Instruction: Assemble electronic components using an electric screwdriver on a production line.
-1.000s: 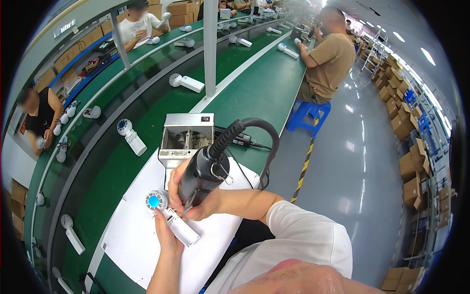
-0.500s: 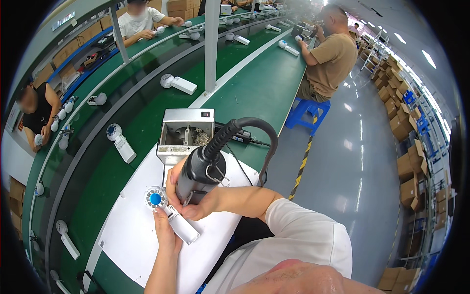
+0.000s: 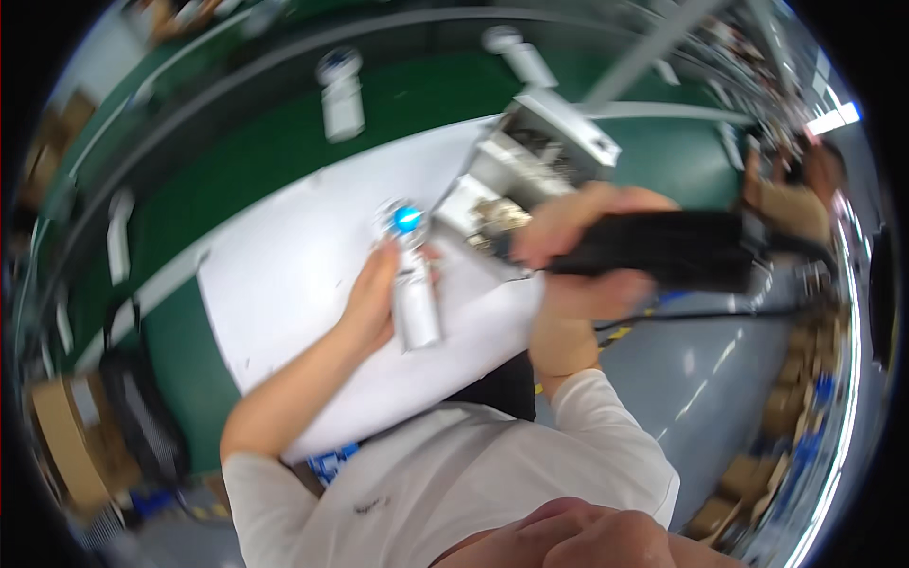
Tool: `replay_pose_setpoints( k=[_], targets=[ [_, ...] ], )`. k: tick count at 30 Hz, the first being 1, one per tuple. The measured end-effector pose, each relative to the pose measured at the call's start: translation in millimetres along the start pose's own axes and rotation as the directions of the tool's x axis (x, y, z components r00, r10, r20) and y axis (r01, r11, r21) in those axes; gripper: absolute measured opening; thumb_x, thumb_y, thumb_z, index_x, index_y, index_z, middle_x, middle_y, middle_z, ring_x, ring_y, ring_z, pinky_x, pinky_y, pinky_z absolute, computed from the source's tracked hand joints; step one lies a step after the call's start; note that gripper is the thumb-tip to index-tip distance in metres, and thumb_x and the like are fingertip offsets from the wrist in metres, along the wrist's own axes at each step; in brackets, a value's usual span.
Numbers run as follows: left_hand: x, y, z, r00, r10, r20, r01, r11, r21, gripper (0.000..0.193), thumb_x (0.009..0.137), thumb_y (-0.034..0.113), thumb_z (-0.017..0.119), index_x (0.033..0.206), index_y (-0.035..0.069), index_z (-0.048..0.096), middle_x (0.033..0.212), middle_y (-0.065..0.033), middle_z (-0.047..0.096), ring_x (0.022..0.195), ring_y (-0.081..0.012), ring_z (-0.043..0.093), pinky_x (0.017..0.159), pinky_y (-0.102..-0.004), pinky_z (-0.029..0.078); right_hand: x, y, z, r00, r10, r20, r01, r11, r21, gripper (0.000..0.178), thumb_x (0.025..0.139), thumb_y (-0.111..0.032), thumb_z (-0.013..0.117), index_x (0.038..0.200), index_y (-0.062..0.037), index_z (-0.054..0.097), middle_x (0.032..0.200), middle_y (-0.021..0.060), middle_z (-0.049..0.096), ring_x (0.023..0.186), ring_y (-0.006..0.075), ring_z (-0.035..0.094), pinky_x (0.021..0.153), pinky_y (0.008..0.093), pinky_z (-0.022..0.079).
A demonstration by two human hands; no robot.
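Note:
My left hand [image 3: 371, 290] is wrapped round a white handheld fan [image 3: 417, 310], just below its round head with a blue centre. The fan lies over the white sheet [image 3: 275, 270], its handle pointing toward me. My right hand [image 3: 568, 223] is closed round a black corded electric screwdriver [image 3: 677, 248], held almost level and blurred by motion. Its front end is by the metal screw box [image 3: 587, 133], where a heap of small screws [image 3: 498, 220] shows; whether its tip touches them I cannot tell.
Several more white fans, one of them a fan [image 3: 341, 104] at the back, lie on the green conveyor [image 3: 256, 180]. A grey post [image 3: 653, 52] rises behind the screw box. A dark bag [image 3: 142, 412] and a cardboard box [image 3: 71, 440] stand at left. Another person [image 3: 800, 194] sits at far right.
My view has turned. The screwdriver has moved away from the fan, rightward to the screw box, and tilted from upright to nearly level. My left hand still holds the fan.

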State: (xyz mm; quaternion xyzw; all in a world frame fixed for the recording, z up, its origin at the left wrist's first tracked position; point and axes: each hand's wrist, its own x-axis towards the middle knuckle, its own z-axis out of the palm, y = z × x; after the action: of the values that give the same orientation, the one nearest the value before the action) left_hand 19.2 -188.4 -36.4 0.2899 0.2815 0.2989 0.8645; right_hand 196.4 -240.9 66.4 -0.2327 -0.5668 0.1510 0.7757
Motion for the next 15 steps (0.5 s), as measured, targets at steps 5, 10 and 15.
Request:
replay_pose_setpoints(
  k=[5, 10, 15],
  targets=[
    [0.5, -2.9, 1.0, 1.000, -0.004, 0.008, 0.004, 1.000, 0.011, 0.042, 0.102, 0.041, 0.036, 0.124, 0.006, 0.039, 0.103, -0.0090, 0.060, 0.081, -0.0137, 0.059, 0.071, -0.0284, 0.052, 5.4, 1.8, -9.8, 0.996, 0.007, -0.094, -0.003, 0.999, 0.037, 0.053, 0.089, -0.054, 0.056, 0.113, -0.0085, 0.045, 0.066, 0.0090, 0.051, 0.045, 0.0166, 0.047, 0.038, 0.0287, 0.042],
    [8.5, -1.4, -1.1, 0.997, -0.035, 0.072, 0.035, 0.999, 0.003, 0.044, 0.102, 0.042, 0.036, 0.130, 0.009, 0.032, 0.107, -0.0089, 0.059, 0.085, -0.0141, 0.059, 0.072, -0.0283, 0.052, 7.7, 10.8, -0.5, 0.987, 0.127, -0.099, -0.140, 0.981, -0.138, 0.054, 0.088, -0.054, 0.057, 0.114, -0.0089, 0.042, 0.066, 0.0094, 0.052, 0.045, 0.0166, 0.048, 0.039, 0.0281, 0.043],
    [5.5, 1.6, -2.4, 0.996, -0.020, 0.082, 0.020, 1.000, -0.004, 0.045, 0.102, 0.043, 0.036, 0.131, 0.010, 0.029, 0.108, -0.0086, 0.059, 0.086, -0.0142, 0.058, 0.072, -0.0282, 0.051, -4.2, 14.6, 18.1, 0.965, 0.263, -0.021, -0.262, 0.965, 0.021, 0.055, 0.089, -0.056, 0.055, 0.113, -0.0086, 0.040, 0.065, 0.0086, 0.051, 0.045, 0.0165, 0.048, 0.039, 0.0284, 0.043]
  ],
)
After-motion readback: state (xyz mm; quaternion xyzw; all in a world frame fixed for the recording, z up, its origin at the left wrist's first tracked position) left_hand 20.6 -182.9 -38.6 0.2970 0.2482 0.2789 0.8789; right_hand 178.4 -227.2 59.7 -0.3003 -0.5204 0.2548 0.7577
